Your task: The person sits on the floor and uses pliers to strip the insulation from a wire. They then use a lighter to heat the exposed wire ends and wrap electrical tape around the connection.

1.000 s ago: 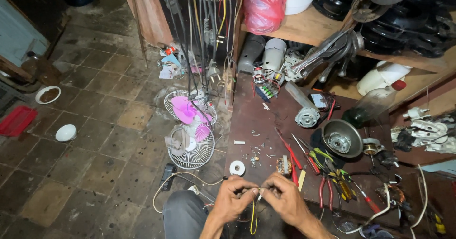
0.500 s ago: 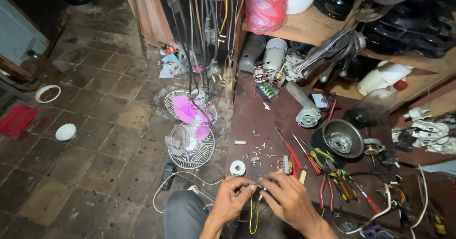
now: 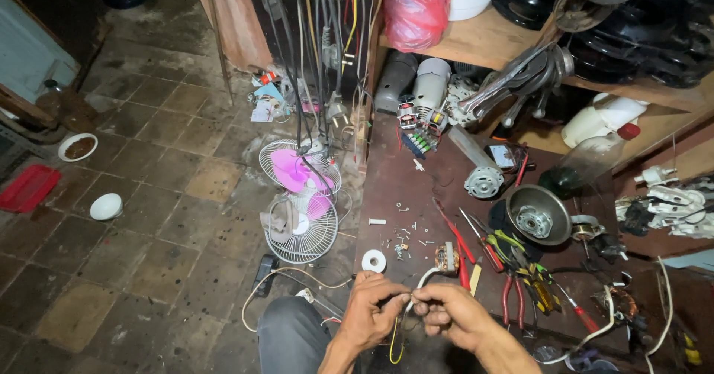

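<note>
My left hand [image 3: 374, 311] and my right hand [image 3: 449, 314] meet fingertip to fingertip at the front edge of the dark workbench [image 3: 405, 177]. Between them they pinch thin wires [image 3: 411, 300]: a white lead runs up to a small copper-wound motor coil [image 3: 446, 258] lying on the bench, and a yellow wire [image 3: 393, 344] hangs down below my left hand. A white tape roll [image 3: 373, 261] lies just above my left hand.
Red-handled screwdrivers and pliers [image 3: 513, 281] lie right of my hands, beside a round metal motor housing [image 3: 537, 214]. Small screws are scattered mid-bench. Two fan grilles with a pink blade [image 3: 300, 195] sit on the tiled floor to the left. Cables hang at the back.
Both hands have stayed together on the wires, shifting only slightly; the fingers have worked the wire ends closer together.
</note>
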